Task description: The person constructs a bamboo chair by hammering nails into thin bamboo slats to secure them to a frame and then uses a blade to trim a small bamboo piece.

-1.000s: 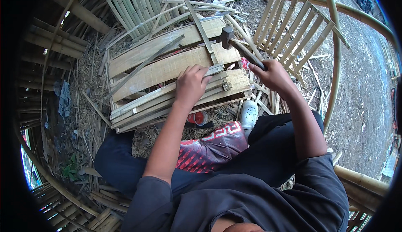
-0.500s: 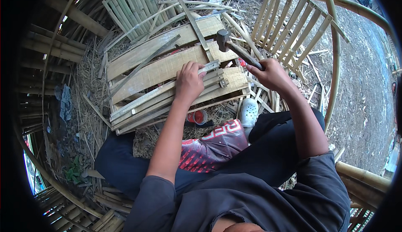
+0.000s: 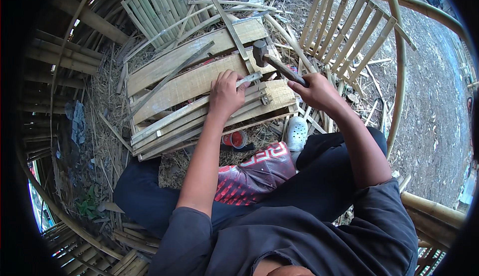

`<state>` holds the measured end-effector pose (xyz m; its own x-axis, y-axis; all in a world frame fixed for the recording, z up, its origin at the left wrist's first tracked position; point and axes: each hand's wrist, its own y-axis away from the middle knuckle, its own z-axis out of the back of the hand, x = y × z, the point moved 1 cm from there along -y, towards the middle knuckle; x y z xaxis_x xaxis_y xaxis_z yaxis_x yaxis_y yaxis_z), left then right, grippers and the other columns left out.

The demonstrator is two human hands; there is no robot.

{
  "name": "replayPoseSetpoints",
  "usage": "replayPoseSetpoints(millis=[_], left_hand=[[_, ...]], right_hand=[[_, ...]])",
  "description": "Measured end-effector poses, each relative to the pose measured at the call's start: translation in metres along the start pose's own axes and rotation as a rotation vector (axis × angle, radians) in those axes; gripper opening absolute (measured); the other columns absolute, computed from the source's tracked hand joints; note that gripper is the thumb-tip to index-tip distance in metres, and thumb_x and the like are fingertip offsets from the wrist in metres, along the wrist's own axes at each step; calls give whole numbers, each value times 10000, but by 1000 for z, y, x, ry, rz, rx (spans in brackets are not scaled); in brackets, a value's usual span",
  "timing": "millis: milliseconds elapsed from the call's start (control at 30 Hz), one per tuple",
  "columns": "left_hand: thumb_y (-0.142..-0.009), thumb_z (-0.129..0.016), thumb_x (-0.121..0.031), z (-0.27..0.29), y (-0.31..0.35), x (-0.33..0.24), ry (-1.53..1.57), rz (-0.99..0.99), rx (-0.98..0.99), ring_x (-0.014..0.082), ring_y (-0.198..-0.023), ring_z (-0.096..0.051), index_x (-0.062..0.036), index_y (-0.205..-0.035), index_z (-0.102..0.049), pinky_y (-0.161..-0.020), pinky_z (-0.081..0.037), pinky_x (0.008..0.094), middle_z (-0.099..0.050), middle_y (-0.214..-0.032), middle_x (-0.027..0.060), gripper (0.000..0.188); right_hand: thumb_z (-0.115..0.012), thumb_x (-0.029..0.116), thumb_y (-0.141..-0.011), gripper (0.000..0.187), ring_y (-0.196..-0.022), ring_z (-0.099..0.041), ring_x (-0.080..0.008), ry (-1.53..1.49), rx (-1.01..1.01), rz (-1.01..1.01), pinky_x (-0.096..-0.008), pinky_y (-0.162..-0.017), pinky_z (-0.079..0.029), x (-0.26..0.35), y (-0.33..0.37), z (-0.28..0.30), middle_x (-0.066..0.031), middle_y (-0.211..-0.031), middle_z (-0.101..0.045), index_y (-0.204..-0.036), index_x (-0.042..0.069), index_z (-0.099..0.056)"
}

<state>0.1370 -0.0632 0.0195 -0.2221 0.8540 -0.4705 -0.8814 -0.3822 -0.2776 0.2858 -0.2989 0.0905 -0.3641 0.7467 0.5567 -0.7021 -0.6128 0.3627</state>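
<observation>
My right hand (image 3: 315,91) grips the wooden handle of a hammer (image 3: 272,62), whose dark head is raised above the slats. My left hand (image 3: 226,94) presses flat on a stack of split bamboo slats (image 3: 184,84), its fingers holding a thin grey metal blade or strip (image 3: 249,79) against them. The slats lie side by side on the ground in front of my knees. A small metal piece (image 3: 265,99) sits on the slat just right of my left hand.
A slatted bamboo panel (image 3: 349,24) leans at the right, another bundle of slats (image 3: 159,6) lies behind. A white clog (image 3: 297,133), a small red tin (image 3: 234,139) and a red patterned bag (image 3: 254,174) sit by my legs. Curved bamboo poles (image 3: 399,66) ring the spot.
My right hand has swung the hammer head down and left, closer to the slats. My left hand stays pressed on the bamboo with the metal strip.
</observation>
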Motion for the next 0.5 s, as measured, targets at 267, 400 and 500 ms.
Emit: replayPoseSetpoints(millis=[267, 400, 500], left_hand=[[-902, -776, -227, 1, 0, 0, 71, -23, -60, 350, -999, -645, -25, -961, -687, -891, -507, 459, -683, -989, 129, 229], [-883, -788, -202, 0, 4, -1, 61, -26, -68, 348, -987, -645, -25, -951, -685, -884, -509, 456, -683, -973, 128, 216], [-875, -789, -205, 0, 5, -3, 25, -49, -99, 349, -988, -645, -31, -948, -686, -877, -508, 455, -685, -969, 126, 215]], right_hand=[[-674, 529, -967, 600, -733, -721, -355, -44, -6, 11, -488, -721, -530, -1, 0, -2, -226, -745, -698, -954, -66, -748], [-674, 529, -969, 597, -729, -720, -350, -51, -7, 4, -484, -716, -530, -2, 0, 0, -212, -739, -699, -954, -63, -747], [-673, 520, -973, 585, -724, -719, -343, -39, -9, 13, -480, -711, -530, -1, 1, 2, -202, -733, -697, -956, -60, -747]])
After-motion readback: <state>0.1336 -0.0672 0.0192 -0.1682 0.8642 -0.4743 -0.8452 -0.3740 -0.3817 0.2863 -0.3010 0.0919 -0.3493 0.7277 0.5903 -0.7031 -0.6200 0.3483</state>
